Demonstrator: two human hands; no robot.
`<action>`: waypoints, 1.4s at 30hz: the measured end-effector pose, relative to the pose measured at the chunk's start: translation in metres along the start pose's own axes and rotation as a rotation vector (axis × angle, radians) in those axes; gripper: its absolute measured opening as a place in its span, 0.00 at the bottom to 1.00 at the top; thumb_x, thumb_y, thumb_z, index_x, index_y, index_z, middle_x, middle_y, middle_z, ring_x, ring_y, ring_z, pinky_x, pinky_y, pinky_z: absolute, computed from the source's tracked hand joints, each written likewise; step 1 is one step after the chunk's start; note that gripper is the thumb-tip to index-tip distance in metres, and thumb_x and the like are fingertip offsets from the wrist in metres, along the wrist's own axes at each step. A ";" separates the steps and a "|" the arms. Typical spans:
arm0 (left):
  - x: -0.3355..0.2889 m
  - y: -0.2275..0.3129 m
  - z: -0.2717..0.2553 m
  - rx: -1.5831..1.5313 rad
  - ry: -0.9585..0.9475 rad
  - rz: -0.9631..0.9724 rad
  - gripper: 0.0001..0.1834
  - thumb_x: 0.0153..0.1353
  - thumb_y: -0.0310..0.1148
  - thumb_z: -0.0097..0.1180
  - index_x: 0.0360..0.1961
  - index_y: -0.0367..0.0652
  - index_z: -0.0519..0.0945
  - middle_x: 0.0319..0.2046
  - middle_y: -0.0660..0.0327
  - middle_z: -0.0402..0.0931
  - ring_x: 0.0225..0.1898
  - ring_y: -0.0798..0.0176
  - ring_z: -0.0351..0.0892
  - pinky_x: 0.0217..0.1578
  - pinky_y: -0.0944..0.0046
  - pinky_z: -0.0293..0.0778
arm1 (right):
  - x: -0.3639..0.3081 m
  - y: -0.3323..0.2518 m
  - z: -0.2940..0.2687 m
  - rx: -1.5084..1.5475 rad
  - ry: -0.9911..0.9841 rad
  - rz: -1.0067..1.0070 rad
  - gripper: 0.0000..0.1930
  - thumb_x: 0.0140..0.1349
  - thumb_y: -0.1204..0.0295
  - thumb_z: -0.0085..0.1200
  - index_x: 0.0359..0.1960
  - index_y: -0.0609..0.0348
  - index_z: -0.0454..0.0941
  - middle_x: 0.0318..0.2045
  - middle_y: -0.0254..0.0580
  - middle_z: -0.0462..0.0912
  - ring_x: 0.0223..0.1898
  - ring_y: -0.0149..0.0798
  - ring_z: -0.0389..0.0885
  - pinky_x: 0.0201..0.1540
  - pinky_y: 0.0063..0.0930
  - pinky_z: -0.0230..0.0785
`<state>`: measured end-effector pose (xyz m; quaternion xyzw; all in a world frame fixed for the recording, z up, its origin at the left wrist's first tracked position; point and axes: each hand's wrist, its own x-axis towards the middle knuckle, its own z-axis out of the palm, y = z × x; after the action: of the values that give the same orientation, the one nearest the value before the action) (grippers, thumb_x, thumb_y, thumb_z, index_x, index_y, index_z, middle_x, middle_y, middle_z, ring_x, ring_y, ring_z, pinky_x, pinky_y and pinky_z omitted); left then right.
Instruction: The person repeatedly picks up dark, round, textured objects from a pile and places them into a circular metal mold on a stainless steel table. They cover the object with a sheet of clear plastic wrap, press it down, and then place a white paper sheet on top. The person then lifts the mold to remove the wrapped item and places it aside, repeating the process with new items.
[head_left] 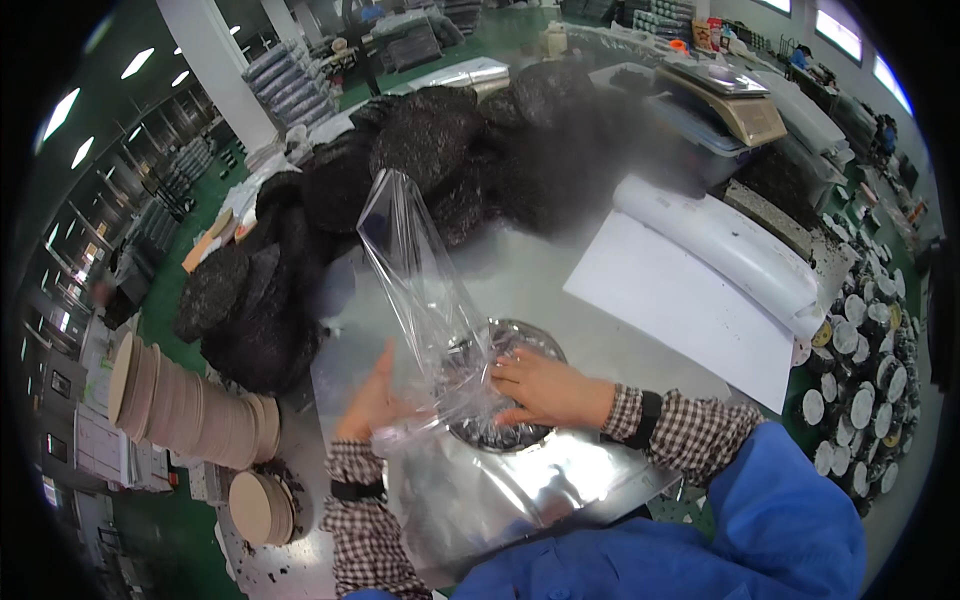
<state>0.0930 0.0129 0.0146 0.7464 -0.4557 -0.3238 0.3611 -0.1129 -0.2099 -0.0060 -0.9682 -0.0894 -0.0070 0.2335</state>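
Note:
A round, dark disc [500, 436] in crinkled clear plastic lies on the work table in front of me. My right hand [548, 390] rests on its top with the fingers stretched out over the plastic. From the disc a long, loose length of clear plastic film [415, 265] runs up and away to the dark pile. My left hand [375, 402] is just left of the disc beside the gathered film, its finger and thumb apart, slightly blurred. Under and in front of the disc lie shiny silver sheets [540, 490].
Dark round cakes [425, 135] are heaped along the far side. White sheets and a roll [715, 250] lie at right, a scale [735, 105] beyond. Round tan discs are stacked [190, 405] at left, with a shorter stack [262, 508] nearer. Many pale-ended rolls [850, 400] fill the right.

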 end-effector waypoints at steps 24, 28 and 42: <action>0.040 0.083 0.143 0.646 0.439 0.144 0.29 0.38 0.41 0.72 0.42 0.43 0.76 0.42 0.54 0.74 0.45 0.48 0.75 0.45 0.50 0.70 | -0.214 0.237 -0.116 -0.694 0.686 1.018 0.36 0.59 0.54 0.61 0.62 0.67 0.65 0.56 0.59 0.73 0.57 0.51 0.73 0.61 0.42 0.65; 0.042 0.084 0.147 0.724 0.557 0.228 0.30 0.37 0.43 0.71 0.41 0.43 0.76 0.40 0.55 0.74 0.43 0.50 0.74 0.42 0.53 0.68 | -0.242 0.270 -0.124 -0.995 0.791 0.905 0.41 0.55 0.54 0.64 0.63 0.68 0.62 0.59 0.63 0.69 0.61 0.59 0.67 0.64 0.43 0.60; 0.037 0.080 0.145 0.718 0.617 0.249 0.37 0.30 0.38 0.76 0.47 0.43 0.77 0.50 0.52 0.74 0.49 0.49 0.74 0.47 0.52 0.68 | -0.125 0.348 -0.229 0.205 0.618 0.831 0.15 0.58 0.65 0.58 0.32 0.69 0.83 0.26 0.51 0.85 0.32 0.48 0.85 0.39 0.40 0.76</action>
<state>-0.0461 -0.0817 -0.0012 0.8248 -0.4961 0.1357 0.2350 -0.1678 -0.6393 0.0343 -0.8470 0.3747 -0.1900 0.3256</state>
